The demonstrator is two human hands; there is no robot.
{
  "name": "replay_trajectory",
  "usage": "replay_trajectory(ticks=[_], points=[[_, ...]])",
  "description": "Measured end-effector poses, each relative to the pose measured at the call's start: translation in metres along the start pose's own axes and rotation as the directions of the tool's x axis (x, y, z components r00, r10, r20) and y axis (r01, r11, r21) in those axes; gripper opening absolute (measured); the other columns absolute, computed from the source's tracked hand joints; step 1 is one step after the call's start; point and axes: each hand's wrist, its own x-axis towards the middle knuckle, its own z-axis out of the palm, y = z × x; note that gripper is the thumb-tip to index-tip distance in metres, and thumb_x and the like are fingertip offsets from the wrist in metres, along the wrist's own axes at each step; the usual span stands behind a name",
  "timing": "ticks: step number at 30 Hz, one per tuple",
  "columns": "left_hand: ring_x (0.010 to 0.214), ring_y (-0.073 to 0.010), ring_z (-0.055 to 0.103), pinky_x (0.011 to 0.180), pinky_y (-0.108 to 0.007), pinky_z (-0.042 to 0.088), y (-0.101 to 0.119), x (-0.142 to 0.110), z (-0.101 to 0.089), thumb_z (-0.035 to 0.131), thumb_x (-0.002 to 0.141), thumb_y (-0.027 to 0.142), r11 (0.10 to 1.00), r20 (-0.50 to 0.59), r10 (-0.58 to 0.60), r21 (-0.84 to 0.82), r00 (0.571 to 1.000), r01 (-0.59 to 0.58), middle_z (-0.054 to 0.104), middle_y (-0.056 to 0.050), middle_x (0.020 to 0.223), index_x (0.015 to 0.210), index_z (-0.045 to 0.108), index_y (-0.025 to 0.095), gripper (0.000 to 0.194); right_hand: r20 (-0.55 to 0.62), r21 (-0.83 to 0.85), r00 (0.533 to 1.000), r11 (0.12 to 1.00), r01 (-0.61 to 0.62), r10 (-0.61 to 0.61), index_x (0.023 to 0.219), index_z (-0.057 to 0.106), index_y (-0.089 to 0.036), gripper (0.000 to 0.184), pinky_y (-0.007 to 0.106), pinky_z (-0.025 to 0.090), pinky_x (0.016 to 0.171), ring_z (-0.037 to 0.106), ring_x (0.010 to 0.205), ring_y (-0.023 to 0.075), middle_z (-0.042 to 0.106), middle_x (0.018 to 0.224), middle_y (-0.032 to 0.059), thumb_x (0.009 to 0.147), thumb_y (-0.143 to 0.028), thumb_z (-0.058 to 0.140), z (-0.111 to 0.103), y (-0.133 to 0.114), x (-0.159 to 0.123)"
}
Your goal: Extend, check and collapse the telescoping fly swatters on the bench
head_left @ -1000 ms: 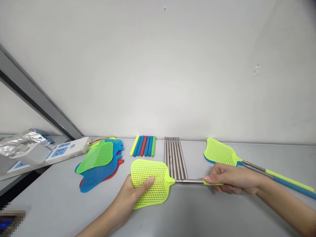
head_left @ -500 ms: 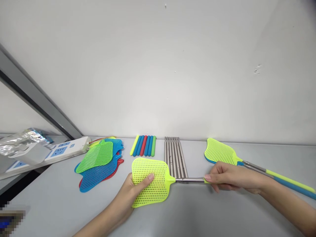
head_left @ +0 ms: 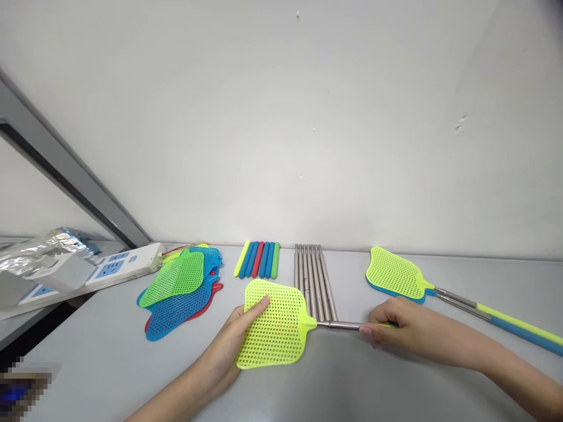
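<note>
A yellow fly swatter point(head_left: 277, 325) lies level between my two hands, its perforated head on the left and a steel rod running right. My left hand point(head_left: 231, 346) pinches the outer left edge of the head, thumb on top. My right hand point(head_left: 396, 328) is closed around the yellow grip at the rod's far end, and most of that grip is hidden in the fingers. Just behind the swatter, several steel rods point(head_left: 313, 281) lie side by side. A row of coloured handle grips point(head_left: 257, 259) in yellow, blue, red and green sits left of them.
Loose swatter heads point(head_left: 176, 299) in green, blue, red and yellow are piled on the left of the grey table point(head_left: 109, 375). Two assembled swatters point(head_left: 396, 274), yellow over blue, lie at the right. A white power strip point(head_left: 127, 264) and clear plastic packaging point(head_left: 35, 258) occupy the left edge.
The swatter has shifted slightly right with my left hand. My right hand's knuckles have turned and sit a little lower, and less of the rod shows beside it.
</note>
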Motion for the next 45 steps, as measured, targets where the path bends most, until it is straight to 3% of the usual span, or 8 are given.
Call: replay_trajectory(ticks=[7,11,18,24,33,39,45], points=[[0.095,-0.0248,0.058,0.082,-0.036,0.045,0.002,-0.005,0.003,0.053,0.078,0.039,0.997,0.156,-0.023,0.075,0.988,0.011,0.06,-0.013,0.106,0.113,0.049,0.014,0.044,0.028,-0.025,0.995,0.995,0.092,-0.091,0.058,0.046,-0.016,0.042,0.022,0.02,0.043,0.024,0.05,0.0089,0.028,0.055,-0.003,0.08,-0.051,0.038,0.002,-0.007,0.0],[0.096,-0.0244,0.057,0.083,-0.036,0.044,0.001,-0.005,0.001,0.054,0.077,0.039,0.996,0.161,-0.035,0.089,0.986,0.021,0.061,-0.012,0.106,0.118,0.045,0.017,0.048,0.02,-0.011,0.996,0.996,0.086,-0.085,0.059,0.048,-0.016,0.042,0.021,0.021,0.044,0.025,0.05,0.009,0.029,0.054,-0.0028,0.079,-0.052,0.038,0.003,-0.008,0.0],[0.093,-0.0251,0.059,0.082,-0.037,0.045,-0.003,-0.002,-0.006,0.053,0.077,0.04,0.986,0.204,-0.083,0.156,0.975,0.052,0.062,-0.013,0.102,0.11,0.054,0.014,0.042,0.048,0.04,0.995,0.996,0.086,-0.088,0.066,0.056,-0.016,0.042,0.021,0.023,0.045,0.029,0.051,0.0093,0.034,0.055,-0.0024,0.079,-0.052,0.039,0.004,-0.011,-0.001],[0.088,-0.0252,0.06,0.08,-0.038,0.046,-0.008,-0.001,-0.008,0.057,0.074,0.041,0.986,0.141,-0.039,0.169,0.989,0.015,0.064,-0.012,0.098,0.106,0.056,0.015,0.042,0.065,0.088,0.994,0.993,0.081,-0.087,0.067,0.059,-0.016,0.041,0.02,0.025,0.046,0.033,0.054,0.0094,0.04,0.06,-0.0017,0.081,-0.049,0.039,0.007,-0.009,0.0],[0.09,-0.0255,0.06,0.082,-0.039,0.045,-0.005,-0.002,-0.005,0.056,0.075,0.04,0.988,0.168,-0.035,0.152,0.985,0.009,0.064,-0.012,0.098,0.104,0.056,0.014,0.039,0.143,0.155,0.988,0.987,0.037,-0.06,0.067,0.058,-0.015,0.041,0.02,0.019,0.042,0.027,0.046,0.0073,0.029,0.05,-0.0048,0.078,-0.051,0.043,0.011,-0.006,0.003],[0.088,-0.0258,0.06,0.081,-0.04,0.045,-0.005,-0.004,0.001,0.059,0.073,0.039,0.985,0.168,-0.017,0.173,0.986,-0.012,0.064,-0.012,0.097,0.109,0.053,0.015,0.043,0.17,0.205,0.983,0.978,0.033,-0.068,0.07,0.056,-0.016,0.037,0.018,0.03,0.045,0.041,0.051,0.0086,0.044,0.056,-0.0025,0.079,-0.049,0.043,0.017,-0.011,0.005],[0.09,-0.0231,0.059,0.082,-0.037,0.044,-0.005,-0.003,0.0,0.055,0.077,0.034,0.988,0.21,0.013,0.146,0.978,-0.044,0.063,-0.01,0.1,0.107,0.053,0.018,0.034,0.106,0.195,0.992,0.98,0.042,-0.064,0.071,0.054,-0.017,0.031,0.018,0.03,0.046,0.043,0.051,0.0085,0.046,0.054,-0.0033,0.078,-0.046,0.047,0.013,-0.011,0.007]])
